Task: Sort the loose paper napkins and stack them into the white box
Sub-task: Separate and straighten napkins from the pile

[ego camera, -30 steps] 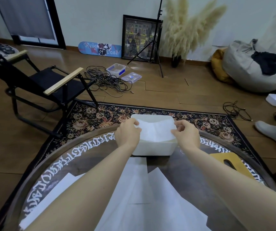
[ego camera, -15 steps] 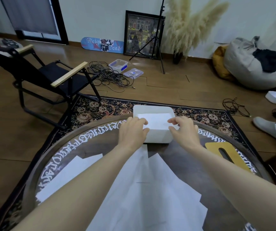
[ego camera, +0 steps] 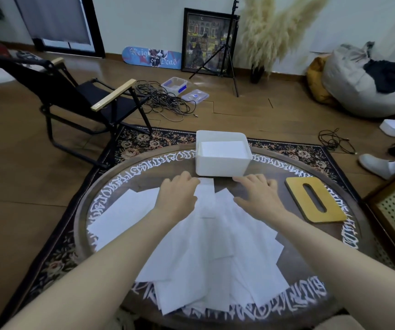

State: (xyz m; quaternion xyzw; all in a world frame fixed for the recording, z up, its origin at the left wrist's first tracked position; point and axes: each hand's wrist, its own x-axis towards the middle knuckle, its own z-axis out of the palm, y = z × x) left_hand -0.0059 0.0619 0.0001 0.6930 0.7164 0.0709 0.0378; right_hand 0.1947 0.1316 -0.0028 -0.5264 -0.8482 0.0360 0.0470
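Napkins (ego camera: 206, 253) first, nearest of all: loose white sheets fan out in an overlapping spread across the near half of the round table (ego camera: 306, 265), some corners hanging past its near edge, one sheet lying off to the left. Moving up, both forearms reach in over the pile. Left hand (ego camera: 178, 192) sits palm-down at the far tip of the spread, fingers loosely bent, touching paper, clamped on nothing. Right hand (ego camera: 259, 194) lies flat just beside it, fingers spread apart and straight, gripping nothing either. Right of that hand, a yellow lid (ego camera: 315, 198) with a slot rests on the table. Just beyond the fingertips stands the white box (ego camera: 222, 163), at the table's far edge, a neat stack of napkins already inside. Farther back, a black folding chair (ego camera: 84, 98) on the left.
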